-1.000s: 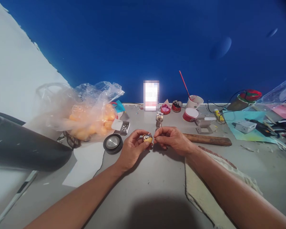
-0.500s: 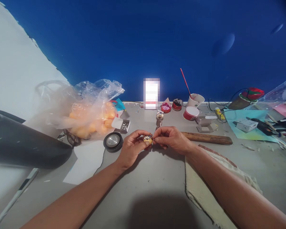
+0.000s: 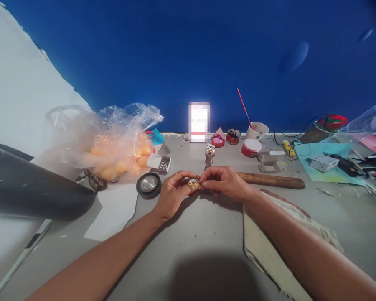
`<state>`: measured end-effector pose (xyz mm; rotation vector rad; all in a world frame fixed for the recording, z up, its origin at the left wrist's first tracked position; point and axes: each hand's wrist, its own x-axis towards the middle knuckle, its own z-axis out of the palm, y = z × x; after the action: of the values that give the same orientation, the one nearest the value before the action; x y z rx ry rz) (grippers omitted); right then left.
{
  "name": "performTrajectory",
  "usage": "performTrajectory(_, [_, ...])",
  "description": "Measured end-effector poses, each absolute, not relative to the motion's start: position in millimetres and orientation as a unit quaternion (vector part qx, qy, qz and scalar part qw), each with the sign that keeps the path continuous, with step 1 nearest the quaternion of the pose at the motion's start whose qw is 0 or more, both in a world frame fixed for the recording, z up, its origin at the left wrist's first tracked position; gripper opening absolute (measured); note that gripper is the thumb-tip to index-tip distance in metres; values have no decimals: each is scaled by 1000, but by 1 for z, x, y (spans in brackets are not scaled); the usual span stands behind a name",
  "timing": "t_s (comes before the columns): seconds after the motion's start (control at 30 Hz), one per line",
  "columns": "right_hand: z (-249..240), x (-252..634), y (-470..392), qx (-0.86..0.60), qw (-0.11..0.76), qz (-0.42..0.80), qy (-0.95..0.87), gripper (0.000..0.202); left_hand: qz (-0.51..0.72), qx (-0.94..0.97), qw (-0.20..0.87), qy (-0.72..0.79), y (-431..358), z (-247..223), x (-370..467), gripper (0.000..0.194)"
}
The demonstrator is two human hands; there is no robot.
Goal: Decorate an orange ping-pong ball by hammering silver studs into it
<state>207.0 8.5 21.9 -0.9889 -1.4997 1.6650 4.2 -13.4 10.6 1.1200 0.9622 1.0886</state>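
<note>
My left hand [image 3: 173,193] is closed around a small yellow ball [image 3: 193,182] whose upper side carries a row of shiny silver studs. Thumb and fingers grip it from the left; its underside is hidden. Against the ball's right side, my right hand [image 3: 226,182] makes a pinch with thumb and forefinger. Whatever sits between those fingertips is too small to make out. Just behind the hands lies a hammer [image 3: 271,180], its wooden handle reaching right and its metal head partly covered by my right hand. A small open box [image 3: 165,164] of silver tacks stands behind my left hand.
Left of my hands are a black tape roll [image 3: 148,185], white paper [image 3: 114,213] and a clear bag [image 3: 125,146] of orange-yellow balls. A folded cloth [image 3: 263,246] lies under my right forearm. Paper cups [image 3: 257,131], a lit screen [image 3: 199,122] and an open carton [image 3: 270,163] stand behind.
Both hands stay nearly in place. The ball appears slightly turned in my left hand, and my right fingertips have shifted a little to the left against it.
</note>
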Motion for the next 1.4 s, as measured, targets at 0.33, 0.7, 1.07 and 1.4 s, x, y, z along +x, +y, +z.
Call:
performTrajectory(0.33, [24, 207, 8, -395, 320, 624, -593, 24, 471, 490, 607, 412, -14, 13, 6, 21])
performTrajectory(0.7, [26, 205, 5, -405, 307, 620, -598, 22, 469, 531, 564, 424, -15, 18, 6, 17])
performTrajectory(1.07, [26, 205, 6, -401, 322, 629, -582, 25, 461, 550, 553, 422, -16, 15, 7, 31])
performTrajectory(1.4, [23, 207, 8, -375, 332, 644, -578, 28, 463, 574, 520, 431, -16, 15, 6, 32])
